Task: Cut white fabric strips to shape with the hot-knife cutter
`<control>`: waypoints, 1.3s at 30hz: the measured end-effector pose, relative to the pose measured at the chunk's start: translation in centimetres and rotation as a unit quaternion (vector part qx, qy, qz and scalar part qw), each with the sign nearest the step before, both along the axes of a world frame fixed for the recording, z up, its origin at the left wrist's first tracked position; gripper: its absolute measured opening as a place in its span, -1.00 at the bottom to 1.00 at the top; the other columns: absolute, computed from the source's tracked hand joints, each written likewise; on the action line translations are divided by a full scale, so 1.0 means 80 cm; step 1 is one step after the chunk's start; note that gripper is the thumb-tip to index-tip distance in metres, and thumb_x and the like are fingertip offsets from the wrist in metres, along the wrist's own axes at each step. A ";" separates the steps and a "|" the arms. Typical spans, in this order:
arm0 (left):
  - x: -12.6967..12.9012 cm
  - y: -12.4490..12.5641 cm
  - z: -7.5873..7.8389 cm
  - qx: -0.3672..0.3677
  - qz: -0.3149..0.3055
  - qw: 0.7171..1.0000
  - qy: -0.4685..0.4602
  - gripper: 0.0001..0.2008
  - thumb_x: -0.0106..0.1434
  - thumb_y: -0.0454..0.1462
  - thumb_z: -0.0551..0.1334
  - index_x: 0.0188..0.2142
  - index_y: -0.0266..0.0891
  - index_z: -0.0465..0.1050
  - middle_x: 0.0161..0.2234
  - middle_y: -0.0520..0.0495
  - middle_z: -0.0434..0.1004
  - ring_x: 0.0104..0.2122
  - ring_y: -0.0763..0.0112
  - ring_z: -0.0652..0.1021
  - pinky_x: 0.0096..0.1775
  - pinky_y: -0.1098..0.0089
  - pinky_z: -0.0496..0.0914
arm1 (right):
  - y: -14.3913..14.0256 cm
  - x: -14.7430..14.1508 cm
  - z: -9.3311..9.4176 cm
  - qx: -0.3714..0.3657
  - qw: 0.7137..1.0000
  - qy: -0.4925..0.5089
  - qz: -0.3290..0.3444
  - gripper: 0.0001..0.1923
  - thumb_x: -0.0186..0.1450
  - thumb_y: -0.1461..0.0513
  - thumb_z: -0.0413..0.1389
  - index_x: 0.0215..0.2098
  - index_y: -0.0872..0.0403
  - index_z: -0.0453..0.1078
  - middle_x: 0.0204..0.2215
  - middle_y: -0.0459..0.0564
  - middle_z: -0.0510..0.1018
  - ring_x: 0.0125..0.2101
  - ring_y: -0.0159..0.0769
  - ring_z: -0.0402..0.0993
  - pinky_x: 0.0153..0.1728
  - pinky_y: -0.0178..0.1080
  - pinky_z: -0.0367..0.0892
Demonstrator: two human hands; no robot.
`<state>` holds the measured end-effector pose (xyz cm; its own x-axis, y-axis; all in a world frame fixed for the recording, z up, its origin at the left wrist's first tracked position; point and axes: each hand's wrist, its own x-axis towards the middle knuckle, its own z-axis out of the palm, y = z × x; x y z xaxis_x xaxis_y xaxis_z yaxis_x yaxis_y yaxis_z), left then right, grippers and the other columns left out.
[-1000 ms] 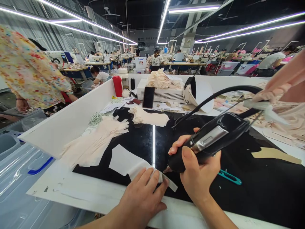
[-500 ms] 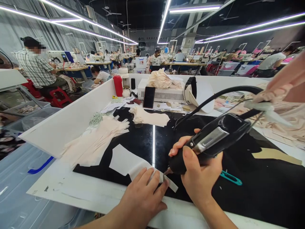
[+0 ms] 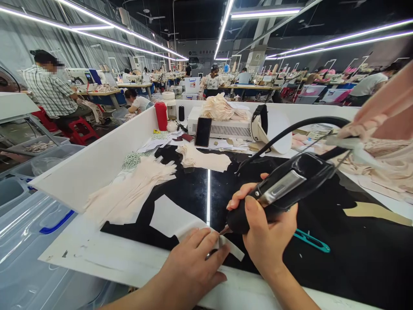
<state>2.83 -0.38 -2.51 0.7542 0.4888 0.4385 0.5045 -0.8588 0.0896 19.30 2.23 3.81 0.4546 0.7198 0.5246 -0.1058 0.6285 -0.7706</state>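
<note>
White cloth (image 3: pixel 164 217) lies on the black tabletop (image 3: pixel 351 267) in front of you, pressed flat under your left hand (image 3: pixel 193 260), its fingers slightly spread. Your right hand (image 3: pixel 267 232) is wrapped around a black tool (image 3: pixel 284 187), its metal tip (image 3: pixel 225 230) at the cloth's far edge near your left fingertips. Teal snips (image 3: pixel 312 241) lie beside your right hand, pale cut pieces (image 3: pixel 127 196) sit to the left, and a phone (image 3: pixel 203 132) leans against a white box (image 3: pixel 227 130) beyond.

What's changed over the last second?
Right hand shifted the black handheld tool slightly left, nearer the left hand. The floral-clothed person at left is gone from view; a person in a checked shirt shows there. Nothing grasped or released; left hand still on the pale cloth.
</note>
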 end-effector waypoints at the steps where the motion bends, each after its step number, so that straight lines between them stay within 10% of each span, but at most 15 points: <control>1: -0.002 -0.001 0.005 -0.012 0.003 1.000 -0.003 -0.49 0.36 -0.10 0.42 0.19 -0.27 0.41 0.12 -0.26 0.53 0.04 0.07 0.59 0.08 0.14 0.56 | -0.002 0.000 0.001 0.002 1.000 -0.001 -0.003 -0.67 0.35 0.27 0.29 0.01 -0.08 0.33 -0.36 -0.20 0.58 -0.49 -0.35 0.52 -0.43 -0.20 0.50; 39: -0.006 -0.013 0.002 -0.069 0.008 0.997 -0.036 -0.33 0.15 -0.13 0.58 0.14 -0.30 0.39 -0.03 -0.21 0.48 -0.05 0.09 0.53 0.13 0.05 0.49 | -0.013 -0.011 0.008 -0.030 0.999 0.022 -0.019 -0.57 0.29 0.24 0.34 0.07 -0.05 0.33 -0.42 -0.20 0.59 -0.53 -0.32 0.52 -0.45 -0.17 0.51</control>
